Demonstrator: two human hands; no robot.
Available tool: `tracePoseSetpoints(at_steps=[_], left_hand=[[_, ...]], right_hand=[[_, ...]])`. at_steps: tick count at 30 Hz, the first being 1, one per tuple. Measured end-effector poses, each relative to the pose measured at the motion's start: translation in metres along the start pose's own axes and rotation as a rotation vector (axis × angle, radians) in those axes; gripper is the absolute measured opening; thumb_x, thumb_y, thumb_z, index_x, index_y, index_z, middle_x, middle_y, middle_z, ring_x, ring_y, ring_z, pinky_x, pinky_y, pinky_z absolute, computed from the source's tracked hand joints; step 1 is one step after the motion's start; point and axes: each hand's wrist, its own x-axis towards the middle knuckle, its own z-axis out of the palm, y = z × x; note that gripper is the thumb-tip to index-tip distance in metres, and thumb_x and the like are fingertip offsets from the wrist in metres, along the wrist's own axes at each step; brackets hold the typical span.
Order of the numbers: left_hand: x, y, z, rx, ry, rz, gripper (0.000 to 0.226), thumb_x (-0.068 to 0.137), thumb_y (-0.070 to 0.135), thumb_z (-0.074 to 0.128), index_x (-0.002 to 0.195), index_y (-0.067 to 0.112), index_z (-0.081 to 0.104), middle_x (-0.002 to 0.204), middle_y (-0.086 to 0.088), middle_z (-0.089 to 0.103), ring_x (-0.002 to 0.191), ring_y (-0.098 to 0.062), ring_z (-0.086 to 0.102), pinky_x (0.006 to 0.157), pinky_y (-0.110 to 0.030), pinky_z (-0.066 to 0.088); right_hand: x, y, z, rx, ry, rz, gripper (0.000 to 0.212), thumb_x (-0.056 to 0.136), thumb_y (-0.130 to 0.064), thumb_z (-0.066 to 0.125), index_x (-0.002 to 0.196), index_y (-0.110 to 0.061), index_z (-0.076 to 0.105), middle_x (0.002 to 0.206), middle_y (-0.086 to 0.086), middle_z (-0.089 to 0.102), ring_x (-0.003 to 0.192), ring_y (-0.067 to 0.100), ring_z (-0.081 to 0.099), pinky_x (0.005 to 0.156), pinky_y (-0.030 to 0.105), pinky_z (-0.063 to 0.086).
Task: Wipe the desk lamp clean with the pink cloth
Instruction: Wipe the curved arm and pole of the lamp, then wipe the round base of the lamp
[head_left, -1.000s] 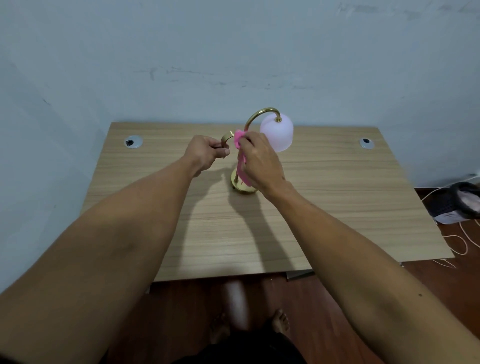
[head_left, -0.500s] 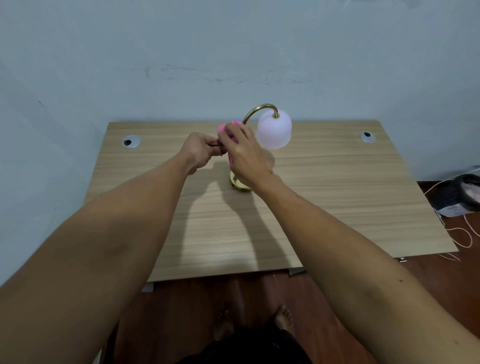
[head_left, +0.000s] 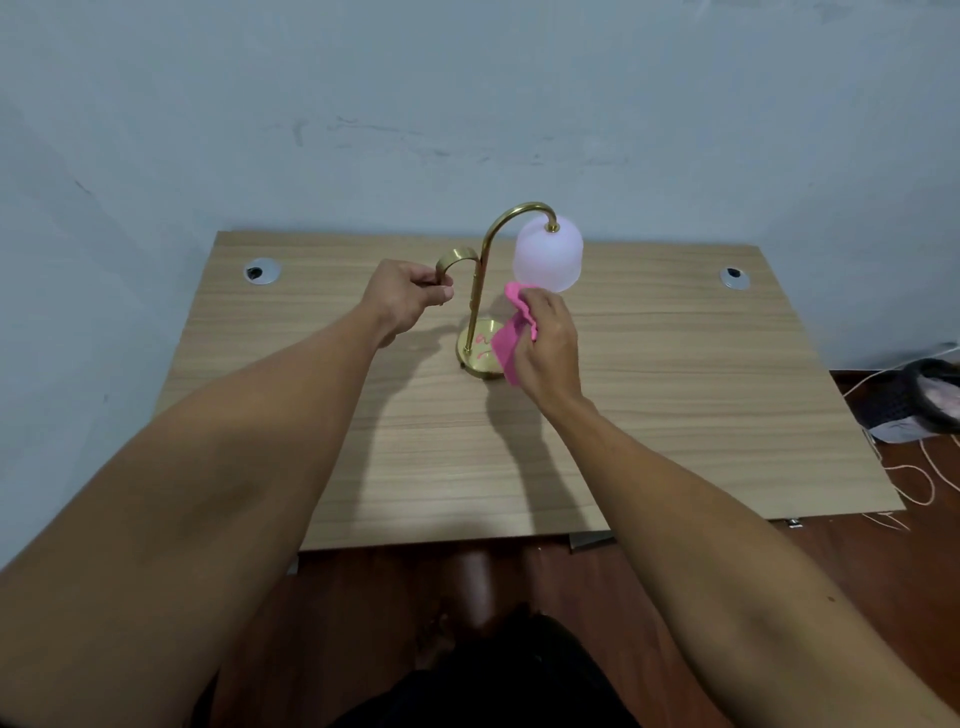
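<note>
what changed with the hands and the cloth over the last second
The right hand carried the pink cloth off the short gold hook, where it had been beside the left hand, and down to the right, below the white shade and over the round base. The left hand kept its grip on the hook's end. The lamp stayed upright on the desk.

both bare forearms reach forward, nearly straight. the left hand (head_left: 408, 297) is curled into a fist, thumb tucked over the fingers, closed on the short brass hook (head_left: 457, 257). the right hand (head_left: 545, 345), just to its right and slightly nearer, pinches the pink cloth (head_left: 508, 338), knuckles up.
</note>
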Motion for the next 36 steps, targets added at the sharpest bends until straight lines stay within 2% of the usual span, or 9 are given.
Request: tracePoseSetpoints(at_steps=[11,14,17,20,26,28,32,34,36], left_hand=[[-0.006,0.005,0.01,-0.028,0.063,-0.02,0.022,0.085,-0.007,0.073,0.107,-0.01,0.072,0.085,-0.006,0.065,0.053,0.013,0.056,0.056,-0.003,0.039],[-0.008,0.0,0.016,-0.007,0.104,-0.054,0.024,0.083,-0.01,0.071,0.107,-0.008,0.073,0.088,-0.005,0.068,0.063,0.009,0.06,0.06,-0.004,0.043],[-0.007,-0.016,0.029,-0.022,0.148,-0.129,0.035,0.081,-0.009,0.072,0.116,-0.001,0.071,0.101,-0.011,0.07,0.092,-0.013,0.066,0.088,-0.025,0.057],[-0.005,-0.032,0.048,-0.005,0.182,-0.197,0.037,0.084,0.004,0.077,0.12,0.003,0.069,0.102,-0.008,0.069,0.096,-0.017,0.065,0.103,-0.038,0.055],[0.007,-0.06,0.087,0.163,0.147,-0.271,0.057,0.089,0.015,0.074,0.143,0.01,0.056,0.144,-0.008,0.06,0.131,-0.024,0.058,0.113,-0.037,0.046],[0.014,-0.072,0.096,0.221,0.118,-0.254,0.061,0.089,0.013,0.074,0.146,0.012,0.053,0.147,-0.009,0.058,0.127,-0.025,0.061,0.109,-0.036,0.048],[0.028,-0.094,0.106,0.337,0.109,-0.193,0.049,0.095,0.019,0.067,0.143,0.012,0.057,0.137,-0.011,0.065,0.121,-0.026,0.063,0.091,-0.025,0.042],[0.033,-0.101,0.11,0.386,0.123,-0.145,0.033,0.099,0.024,0.062,0.129,0.011,0.068,0.124,-0.01,0.072,0.114,-0.025,0.067,0.088,-0.025,0.042],[0.035,-0.107,0.112,0.388,0.16,-0.11,0.024,0.099,0.027,0.062,0.115,0.013,0.073,0.113,-0.008,0.076,0.105,-0.024,0.069,0.086,-0.026,0.045]], right_hand=[[0.007,-0.007,0.047,0.205,-0.192,0.0,0.065,0.102,0.007,0.041,0.164,-0.007,0.028,0.167,0.009,0.038,0.155,0.023,0.035,0.127,0.042,0.031],[-0.004,0.017,0.049,0.153,-0.23,0.004,0.061,0.099,0.009,0.044,0.157,-0.007,0.044,0.148,0.011,0.06,0.136,0.025,0.056,0.112,0.048,0.046],[-0.009,0.036,0.041,0.188,-0.192,0.143,0.051,0.097,-0.003,0.047,0.145,-0.014,0.061,0.119,0.004,0.073,0.112,0.026,0.067,0.099,0.049,0.055],[-0.007,0.047,0.027,0.197,-0.049,0.293,0.051,0.09,-0.017,0.038,0.13,-0.014,0.07,0.117,0.006,0.075,0.111,0.027,0.068,0.097,0.049,0.056],[0.025,0.081,0.027,0.128,0.094,0.33,0.049,0.092,-0.012,0.04,0.133,-0.018,0.066,0.128,-0.001,0.072,0.121,0.021,0.065,0.098,0.041,0.054],[0.035,0.097,0.04,0.067,0.005,0.251,0.051,0.095,-0.004,0.041,0.141,-0.015,0.061,0.136,0.004,0.068,0.125,0.026,0.061,0.101,0.039,0.051],[0.045,0.121,0.074,0.093,-0.286,0.209,0.043,0.107,-0.011,0.048,0.149,-0.014,0.053,0.13,0.003,0.068,0.118,0.021,0.065,0.104,0.006,0.041],[0.039,0.131,0.09,0.085,-0.363,0.193,0.044,0.111,-0.023,0.042,0.153,-0.017,0.049,0.129,0.008,0.069,0.116,0.022,0.069,0.106,0.034,0.054],[0.027,0.142,0.103,-0.106,-0.488,0.109,0.055,0.111,-0.03,0.027,0.164,-0.015,0.03,0.164,0.016,0.041,0.153,0.032,0.039,0.127,0.052,0.029]])
